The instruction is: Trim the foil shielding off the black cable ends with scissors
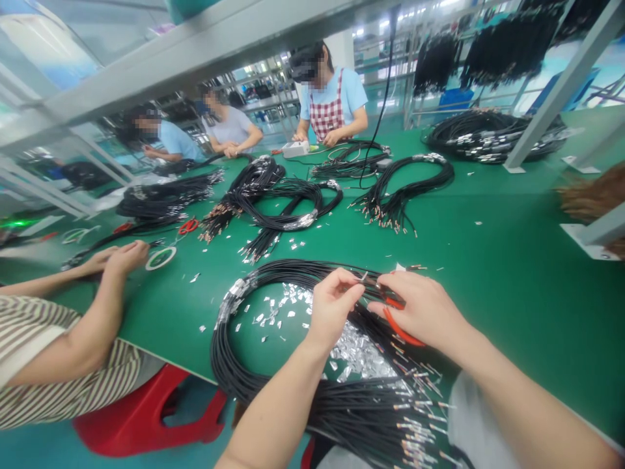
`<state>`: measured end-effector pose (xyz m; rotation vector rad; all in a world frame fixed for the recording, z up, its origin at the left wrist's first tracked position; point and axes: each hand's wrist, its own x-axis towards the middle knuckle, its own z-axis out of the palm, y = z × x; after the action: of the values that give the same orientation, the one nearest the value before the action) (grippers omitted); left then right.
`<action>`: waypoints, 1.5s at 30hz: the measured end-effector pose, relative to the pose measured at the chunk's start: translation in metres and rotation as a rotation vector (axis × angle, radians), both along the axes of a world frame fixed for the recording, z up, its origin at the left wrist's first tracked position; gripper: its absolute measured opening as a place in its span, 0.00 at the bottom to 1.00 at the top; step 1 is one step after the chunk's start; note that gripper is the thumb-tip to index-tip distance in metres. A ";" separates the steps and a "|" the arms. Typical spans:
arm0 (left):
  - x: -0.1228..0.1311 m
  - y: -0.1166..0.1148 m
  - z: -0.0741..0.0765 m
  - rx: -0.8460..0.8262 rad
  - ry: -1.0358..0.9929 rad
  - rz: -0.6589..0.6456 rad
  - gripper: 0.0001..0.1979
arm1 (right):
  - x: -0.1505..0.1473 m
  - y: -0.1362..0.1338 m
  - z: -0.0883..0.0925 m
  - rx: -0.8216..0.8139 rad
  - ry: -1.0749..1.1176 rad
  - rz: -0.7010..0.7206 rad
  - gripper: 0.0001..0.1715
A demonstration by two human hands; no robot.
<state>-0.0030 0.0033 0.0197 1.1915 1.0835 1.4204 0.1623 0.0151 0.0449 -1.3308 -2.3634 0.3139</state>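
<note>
My left hand point(332, 303) pinches a thin black cable point(374, 280) near its end, where a small silvery-white strip sticks up at the fingertips. Close by on the right, my right hand point(424, 306) is curled round scissors, whose orange-red handles point(401, 327) show under the palm; the blades are hidden. A big coil of black cables point(222, 352) lies under both hands, bound with silver foil at its left. Its many stripped ends fan out at the lower right. Silver foil scraps point(359, 352) are scattered inside the loop.
The green table point(493, 273) holds more black cable bundles point(293, 205), red-handled scissors point(189, 226) and a tape roll point(161, 258). A striped-sleeved co-worker's hands point(122, 257) work at left. Other people sit across. A metal frame post point(561, 85) stands right; a red stool point(146, 417) is lower left.
</note>
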 end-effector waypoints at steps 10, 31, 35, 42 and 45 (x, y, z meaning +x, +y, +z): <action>-0.005 0.005 0.007 -0.030 -0.201 0.099 0.08 | 0.004 0.010 -0.009 0.045 0.207 -0.025 0.05; -0.016 -0.011 0.013 0.194 0.744 -0.491 0.04 | -0.014 -0.036 0.003 0.305 -0.202 0.315 0.05; -0.016 -0.011 0.011 0.185 0.744 -0.497 0.05 | -0.006 -0.027 0.007 0.080 -0.050 0.337 0.10; -0.009 -0.013 0.015 0.562 0.785 -0.418 0.05 | 0.010 0.004 -0.006 -1.011 0.836 0.359 0.11; -0.010 -0.015 0.013 0.705 0.843 -0.149 0.07 | 0.004 0.005 -0.013 -1.200 1.183 0.346 0.18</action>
<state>-0.0125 -0.0112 0.0322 2.4695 0.9978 1.2193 0.1660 0.0201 0.0317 -0.6127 -1.2162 2.1214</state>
